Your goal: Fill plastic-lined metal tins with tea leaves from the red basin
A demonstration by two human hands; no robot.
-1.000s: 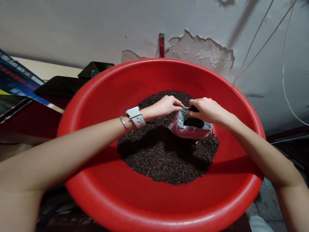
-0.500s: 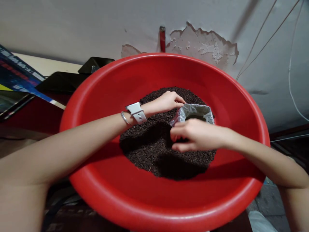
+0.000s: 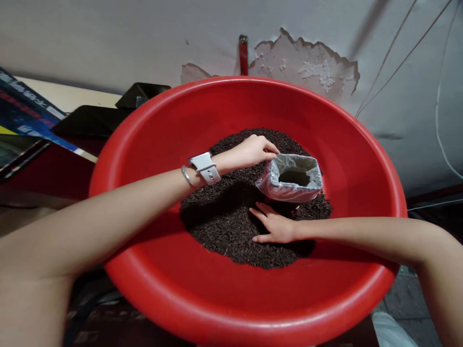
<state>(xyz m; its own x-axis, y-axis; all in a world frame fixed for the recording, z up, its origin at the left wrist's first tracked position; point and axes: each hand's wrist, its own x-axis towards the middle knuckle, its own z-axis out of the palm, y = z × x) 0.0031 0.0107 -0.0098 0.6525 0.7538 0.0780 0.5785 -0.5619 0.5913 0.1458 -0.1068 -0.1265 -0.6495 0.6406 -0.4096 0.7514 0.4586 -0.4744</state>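
A big red plastic basin (image 3: 249, 303) holds a heap of dark, dry shreds that look like loose tea leaves (image 3: 224, 236). Standing in the heap, right of the middle, is an upright bag or box with a clear plastic liner (image 3: 289, 193) folded out over its square mouth; the inside looks dark. My left hand (image 3: 255, 152), with a white watch and a silver bangle at the wrist, pinches the liner's far left corner. In front of the bag my right hand (image 3: 277, 227) rests on the leaves, palm down, fingers spread.
Behind the basin is a wall (image 3: 126, 43) with peeling plaster and a red strap (image 3: 243, 55) on it. Black objects (image 3: 94, 123) and a blue printed box (image 3: 32, 111) lie at the left. Thin cords (image 3: 394, 53) hang at the right.
My right hand has moved from over the bag's front edge down onto the leaves nearer me, its fingers spreading. The bag's mouth shows fully now. My left hand keeps its place at the corner.
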